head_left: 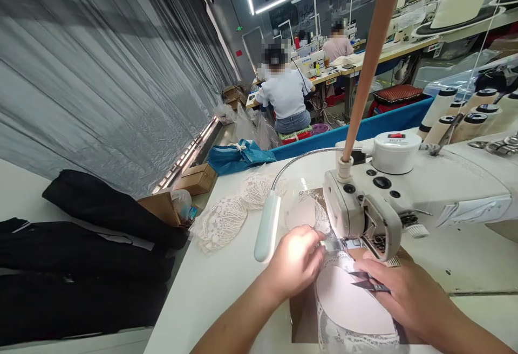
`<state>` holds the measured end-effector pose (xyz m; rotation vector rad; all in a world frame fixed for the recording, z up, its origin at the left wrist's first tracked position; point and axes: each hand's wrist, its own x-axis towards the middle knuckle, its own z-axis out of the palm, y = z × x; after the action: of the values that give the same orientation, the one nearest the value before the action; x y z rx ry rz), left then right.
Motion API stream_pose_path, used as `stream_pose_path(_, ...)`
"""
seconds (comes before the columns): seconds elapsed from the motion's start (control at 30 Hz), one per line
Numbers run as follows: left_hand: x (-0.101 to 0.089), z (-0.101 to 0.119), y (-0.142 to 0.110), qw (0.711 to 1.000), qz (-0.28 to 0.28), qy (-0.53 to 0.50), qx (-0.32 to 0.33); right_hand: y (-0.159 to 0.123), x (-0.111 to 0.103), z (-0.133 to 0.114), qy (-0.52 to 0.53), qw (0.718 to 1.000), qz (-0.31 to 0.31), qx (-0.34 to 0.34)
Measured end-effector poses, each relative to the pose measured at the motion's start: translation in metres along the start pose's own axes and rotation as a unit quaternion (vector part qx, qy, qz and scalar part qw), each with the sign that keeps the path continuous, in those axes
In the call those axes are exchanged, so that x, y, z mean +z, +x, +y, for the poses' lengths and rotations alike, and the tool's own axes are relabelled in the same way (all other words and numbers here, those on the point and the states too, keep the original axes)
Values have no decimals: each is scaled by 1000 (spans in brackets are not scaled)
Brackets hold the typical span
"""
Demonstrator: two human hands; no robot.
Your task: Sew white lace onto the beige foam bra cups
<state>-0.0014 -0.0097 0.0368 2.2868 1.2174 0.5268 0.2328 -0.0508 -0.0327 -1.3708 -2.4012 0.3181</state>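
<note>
My left hand [294, 261] pinches the edge of a white lace-trimmed cup piece [352, 305] right at the needle area of the white sewing machine [404, 192]. My right hand [408, 294] rests on the same piece and grips small thread snips [370, 283], blades pointing left toward the needle. The piece lies on a brown sheet under the machine head. A white gooseneck lamp [267, 227] hangs just left of my left hand.
Several white lace pieces [226, 219] lie on the table behind the lamp. Black garments [89, 240] are piled at the left. Cardboard boxes [194, 178] sit in the gap. Thread cones [465, 114] stand at the right. Two people sit at far tables.
</note>
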Motion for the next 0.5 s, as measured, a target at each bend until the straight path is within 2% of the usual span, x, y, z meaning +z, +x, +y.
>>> stream_pose_path(0.17, 13, 3, 3, 992, -7, 68, 103, 5, 4, 0, -21, 998, 10, -52)
stream_pose_path(0.37, 28, -16, 17, 987, -42, 105, 112, 8, 6, -5, -48, 997, 26, -45)
stream_pose_path(0.5, 30, -20, 25, 987, -57, 94, 119, 9, 7, -6, -70, 995, 40, -53)
